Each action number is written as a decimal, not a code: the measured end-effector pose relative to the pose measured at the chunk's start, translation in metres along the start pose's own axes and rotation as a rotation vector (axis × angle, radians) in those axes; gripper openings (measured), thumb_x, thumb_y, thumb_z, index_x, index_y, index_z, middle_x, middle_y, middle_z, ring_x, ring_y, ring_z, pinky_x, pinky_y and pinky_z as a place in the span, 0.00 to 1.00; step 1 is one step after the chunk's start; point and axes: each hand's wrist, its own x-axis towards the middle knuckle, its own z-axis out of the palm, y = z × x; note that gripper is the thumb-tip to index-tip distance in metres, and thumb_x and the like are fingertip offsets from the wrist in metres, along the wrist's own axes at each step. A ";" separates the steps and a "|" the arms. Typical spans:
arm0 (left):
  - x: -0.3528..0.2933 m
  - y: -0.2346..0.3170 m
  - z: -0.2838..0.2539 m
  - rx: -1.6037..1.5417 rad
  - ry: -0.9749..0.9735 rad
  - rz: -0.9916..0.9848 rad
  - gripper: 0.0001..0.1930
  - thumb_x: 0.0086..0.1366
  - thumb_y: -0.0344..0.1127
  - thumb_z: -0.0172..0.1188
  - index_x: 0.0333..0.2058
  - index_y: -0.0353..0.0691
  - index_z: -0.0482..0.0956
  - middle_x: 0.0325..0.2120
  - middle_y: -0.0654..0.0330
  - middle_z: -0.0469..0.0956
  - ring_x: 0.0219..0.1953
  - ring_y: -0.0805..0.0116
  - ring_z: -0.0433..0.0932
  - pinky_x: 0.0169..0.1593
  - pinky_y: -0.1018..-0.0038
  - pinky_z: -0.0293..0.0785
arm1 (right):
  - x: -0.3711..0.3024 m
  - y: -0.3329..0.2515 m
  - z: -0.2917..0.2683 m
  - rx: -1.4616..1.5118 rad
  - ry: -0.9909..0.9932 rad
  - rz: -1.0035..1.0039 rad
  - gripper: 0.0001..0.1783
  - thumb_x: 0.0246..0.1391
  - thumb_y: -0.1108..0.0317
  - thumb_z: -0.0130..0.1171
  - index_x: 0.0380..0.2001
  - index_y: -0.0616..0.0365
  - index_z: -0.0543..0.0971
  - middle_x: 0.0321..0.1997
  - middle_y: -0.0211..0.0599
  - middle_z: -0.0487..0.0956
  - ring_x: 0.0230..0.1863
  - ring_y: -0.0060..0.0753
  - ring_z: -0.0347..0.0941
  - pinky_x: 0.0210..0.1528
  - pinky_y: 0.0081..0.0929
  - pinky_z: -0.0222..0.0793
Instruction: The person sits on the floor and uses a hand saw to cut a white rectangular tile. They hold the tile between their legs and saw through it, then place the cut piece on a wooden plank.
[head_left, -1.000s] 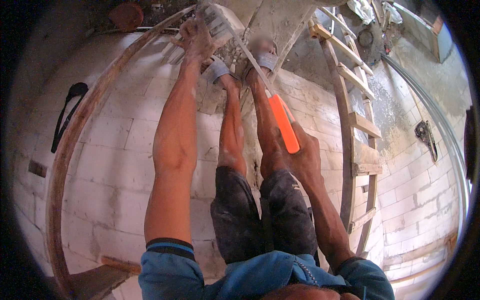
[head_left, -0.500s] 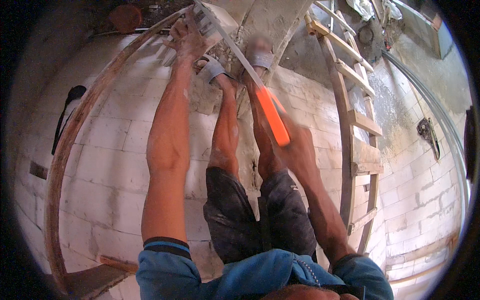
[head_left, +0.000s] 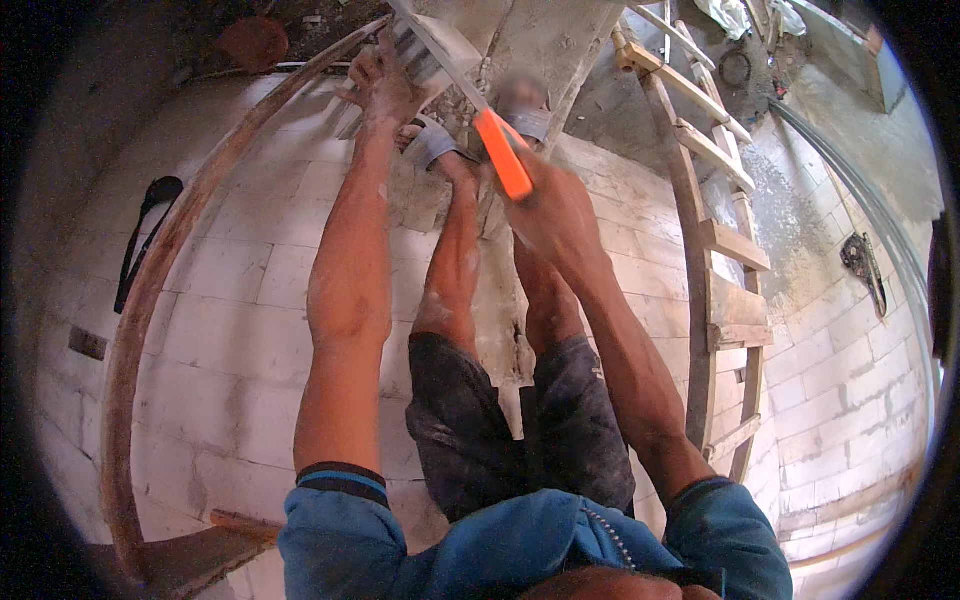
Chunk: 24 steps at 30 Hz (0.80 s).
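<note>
My right hand (head_left: 556, 208) is closed around the orange handle of a handsaw (head_left: 503, 155). Its long grey blade slants up and left across a pale block (head_left: 452, 50) near the top edge. Against the left side of this block lies my left hand (head_left: 384, 88), its fingers spread; the contact is partly hidden. My feet in grey sandals (head_left: 432, 140) stand just below and to the right of the block. Whether the blade's teeth are inside the block cannot be made out.
A wooden ladder (head_left: 690, 200) leans on the right. At the left runs a curved-looking wooden pole (head_left: 150, 290), with a black strap (head_left: 145, 235) beyond it. Pale block walls (head_left: 230, 340) surround me. A reddish round container (head_left: 252, 44) sits at the upper left.
My right hand has pushed the saw forward, up and left, and the orange handle is now closer to the block. My left hand stays by the block.
</note>
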 end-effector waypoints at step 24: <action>-0.002 0.060 -0.041 -0.028 -0.127 -0.138 0.65 0.51 0.62 0.73 0.76 0.53 0.35 0.70 0.38 0.48 0.72 0.30 0.42 0.62 0.17 0.31 | -0.004 0.016 -0.014 -0.102 0.072 -0.013 0.18 0.59 0.56 0.62 0.47 0.56 0.80 0.31 0.59 0.81 0.37 0.66 0.79 0.38 0.51 0.74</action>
